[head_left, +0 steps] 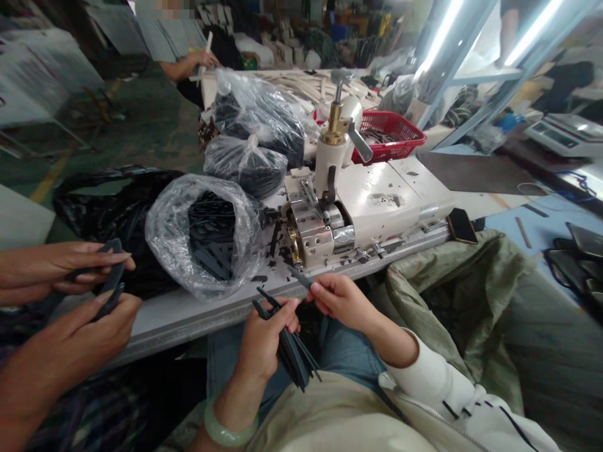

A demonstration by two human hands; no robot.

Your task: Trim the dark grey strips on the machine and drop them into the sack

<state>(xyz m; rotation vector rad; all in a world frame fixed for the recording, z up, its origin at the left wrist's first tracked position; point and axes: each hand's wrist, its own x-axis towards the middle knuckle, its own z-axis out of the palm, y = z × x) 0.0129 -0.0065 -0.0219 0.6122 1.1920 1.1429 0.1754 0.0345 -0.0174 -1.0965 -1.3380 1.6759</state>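
Background clutter (pixel 325 47) blurs while the wearer's hands (pixel 265 336) partly hide dark strips (pixel 293 358)

Dark strips (pixel 293 358) partly hidden in the left hand (pixel 262 339)

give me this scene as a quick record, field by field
left hand: holds a bundle of dark strips
right hand: pinches a single dark strip
machine: cream, on the table, dark scraps around it
open clear bag: dark pieces inside, left of the machine
red basket: behind the machine
co-worker's hands: at far left, holding dark parts
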